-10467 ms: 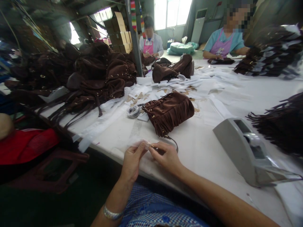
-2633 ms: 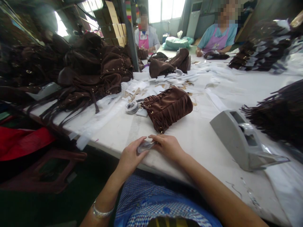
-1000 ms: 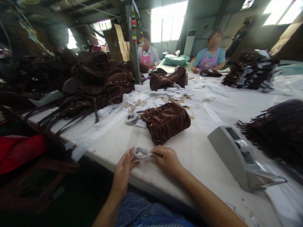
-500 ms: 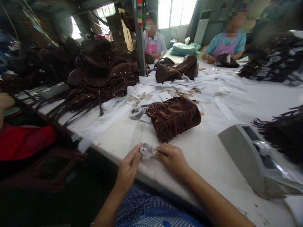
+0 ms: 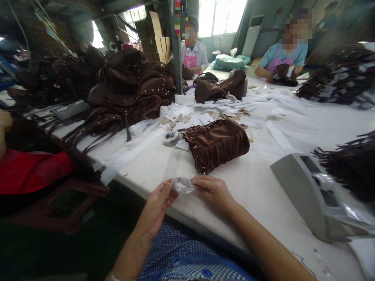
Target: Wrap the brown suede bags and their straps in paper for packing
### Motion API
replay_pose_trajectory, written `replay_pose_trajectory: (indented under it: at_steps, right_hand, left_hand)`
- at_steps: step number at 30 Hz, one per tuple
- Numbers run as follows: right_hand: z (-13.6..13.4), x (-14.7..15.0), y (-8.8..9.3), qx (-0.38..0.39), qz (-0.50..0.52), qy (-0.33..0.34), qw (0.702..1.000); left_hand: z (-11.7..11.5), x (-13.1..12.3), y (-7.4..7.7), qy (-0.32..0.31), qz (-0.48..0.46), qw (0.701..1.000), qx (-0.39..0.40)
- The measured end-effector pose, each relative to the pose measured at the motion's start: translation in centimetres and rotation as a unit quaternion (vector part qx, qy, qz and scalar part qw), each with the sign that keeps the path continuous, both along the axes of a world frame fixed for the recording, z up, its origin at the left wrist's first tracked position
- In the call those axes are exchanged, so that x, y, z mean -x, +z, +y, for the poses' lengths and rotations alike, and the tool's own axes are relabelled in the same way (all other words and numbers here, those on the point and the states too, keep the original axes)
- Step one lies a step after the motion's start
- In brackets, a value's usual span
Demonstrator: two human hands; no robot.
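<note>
LH (image 5: 156, 203) opp. RH (image 5: 215, 192), pinching loop (image 5: 182, 190)

- A loop (image 5: 187, 190) was between the left hand (image 5: 159, 199) and the right hand (image 5: 213, 192), by the near edge of the table (image 5: 258, 191).
- Just beyond lay a bag (image 5: 221, 144), a coil (image 5: 170, 142) at its left.
- A tape dispenser (image 5: 307, 199) stood to the right.
- A heap of bags (image 5: 131, 84) lay farther left.
- Behind the bag were loose sheets (image 5: 254, 107).
</note>
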State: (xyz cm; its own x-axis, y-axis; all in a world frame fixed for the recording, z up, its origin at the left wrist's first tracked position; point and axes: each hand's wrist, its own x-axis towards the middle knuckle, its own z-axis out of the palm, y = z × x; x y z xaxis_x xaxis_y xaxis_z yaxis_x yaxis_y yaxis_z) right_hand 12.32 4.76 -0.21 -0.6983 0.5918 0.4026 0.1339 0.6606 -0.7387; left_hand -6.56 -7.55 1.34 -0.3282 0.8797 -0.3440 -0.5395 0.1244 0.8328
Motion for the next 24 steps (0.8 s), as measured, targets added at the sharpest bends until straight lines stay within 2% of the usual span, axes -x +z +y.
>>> replay_pose_trajectory:
  at_steps: [4, 7, 13, 19, 22, 24]
  right_hand:
    - [-0.1, -0.2, 0.5, -0.040, -0.039, -0.008, 0.998]
    - [-0.8, -0.2, 1.4, -0.049, -0.062, -0.024, 0.997]
    - [-4.3, -0.5, 3.6, 0.075, 0.036, -0.144, 0.986]
    - [-7.2, -0.4, 5.1, 0.164, 0.011, -0.123, 0.979]
    - [-7.8, -0.5, 5.5, 0.215, 0.035, -0.139, 0.966]
    - [-8.0, -0.7, 5.7, 0.244, 0.038, -0.141, 0.959]
  left_hand:
    - [-0.8, -0.2, 0.4, -0.065, 0.009, 0.998, 0.010]
    - [-1.4, -0.4, 0.7, -0.080, 0.020, 0.997, -0.002]
    - [-2.2, -1.6, 1.1, -0.045, 0.102, 0.993, -0.046]
    - [-2.6, -3.2, 1.0, -0.094, 0.259, 0.959, -0.068]
    - [-2.8, -3.4, 1.2, -0.122, 0.296, 0.944, -0.075]
    - [-2.7, -3.2, 1.5, -0.110, 0.300, 0.945, -0.071]
